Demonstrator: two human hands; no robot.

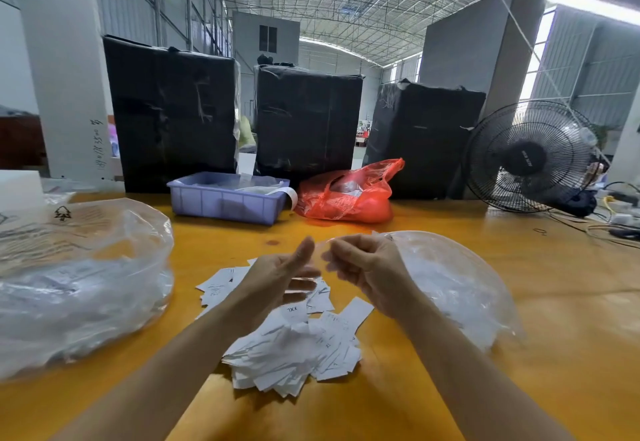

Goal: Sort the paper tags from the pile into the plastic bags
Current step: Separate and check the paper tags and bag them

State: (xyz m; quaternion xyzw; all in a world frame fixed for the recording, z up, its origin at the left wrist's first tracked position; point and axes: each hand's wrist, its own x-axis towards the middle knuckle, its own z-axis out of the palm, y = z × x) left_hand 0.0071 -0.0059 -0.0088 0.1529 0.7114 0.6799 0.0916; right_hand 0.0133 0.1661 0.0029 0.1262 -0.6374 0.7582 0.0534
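- Warehouse bench: a person's two hands hover above a pile of paper tags (pixel 294 343) on a yellow table (pixel 519 388).
- Left hand (pixel 277 278): thumb up, fingers loosely curled; whether it pinches anything, can't tell.
- Right hand (pixel 363 267): fingers curled, seemingly pinching the rim of the right clear bag (pixel 457 284), which lies just beside it, to the right.
- Pile sits directly below and between both wrists, nearer the left hand; loose tags fan toward the far-left side.
- Judgement: next tag pick likely falls to the left hand, w/ the right holding the bag mouth.
- Count: 2 clear bags, incl. left clear bag (pixel 79 284); 1 red bag (pixel 346 194); 1 blue tray (pixel 225 201); 1 fan (pixel 530 156); tags too many to count.
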